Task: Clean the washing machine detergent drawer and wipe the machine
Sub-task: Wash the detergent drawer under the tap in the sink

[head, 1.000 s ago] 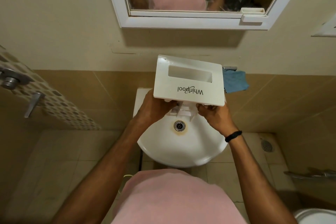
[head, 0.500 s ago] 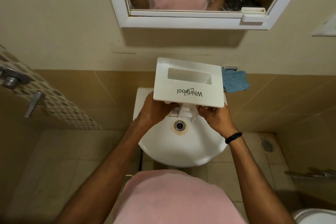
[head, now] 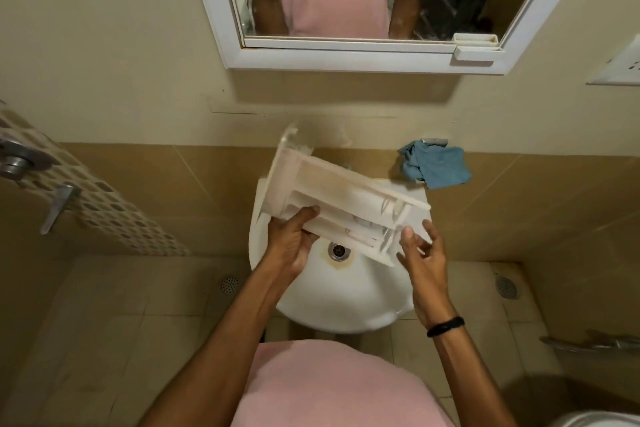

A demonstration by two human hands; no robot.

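Note:
The white detergent drawer (head: 332, 198) is held tilted over the white sink (head: 346, 302), its front panel at the upper left and its compartments facing me. My left hand (head: 292, 241) grips the drawer's near left side from below. My right hand (head: 420, 253) is at the drawer's right end with fingers spread and straight, its thumb close to the end wall; I cannot tell whether it touches. A blue cloth (head: 434, 166) hangs on the wall behind the sink's right corner. The drawer is motion-blurred.
The sink drain (head: 337, 250) lies just below the drawer. A white-framed mirror (head: 346, 55) hangs above on the wall. Metal taps (head: 20, 163) stick out at the left. Floor drains (head: 507, 286) sit in the tiled floor, and a toilet rim shows at the bottom right.
The drawer has been turned: before, its front panel with the logo faced me, now its compartments do and the panel points up left. My right hand has let go and opened.

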